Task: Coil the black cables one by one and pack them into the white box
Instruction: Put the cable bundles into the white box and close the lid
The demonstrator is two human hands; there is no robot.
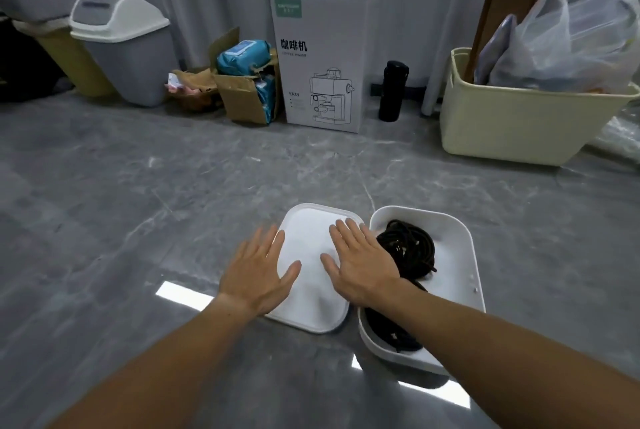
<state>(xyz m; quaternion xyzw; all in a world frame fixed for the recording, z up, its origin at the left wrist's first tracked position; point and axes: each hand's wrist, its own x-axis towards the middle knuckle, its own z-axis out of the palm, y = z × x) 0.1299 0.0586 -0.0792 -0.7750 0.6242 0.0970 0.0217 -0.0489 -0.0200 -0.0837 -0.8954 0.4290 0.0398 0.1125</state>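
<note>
Black cables are coiled up inside the white box, which sits on the grey floor just to the right of the right hand. A second dark loop shows at the near end of the box, partly hidden under the right forearm. The white lid lies flat on the floor right beside the box, their long edges nearly touching.

Both hands are over the lid, palms down. Fingers are straight and spread apart on both, gripping nothing. The left hand covers the lid's left edge, with its fingertips reaching the far-left corner and its thumb over the lid's middle. The right hand is over the right half, its outer edge overlapping the seam between lid and box. Can't tell if the palms are actually pressing down or just hovering.

Plenty of open floor beyond the fingertips and off to the left of the left hand. Way past the fingertips, along the curtain, there's a grey bin, a coffee machine carton, a black flask and a cream basket, all well apart from the lid.
</note>
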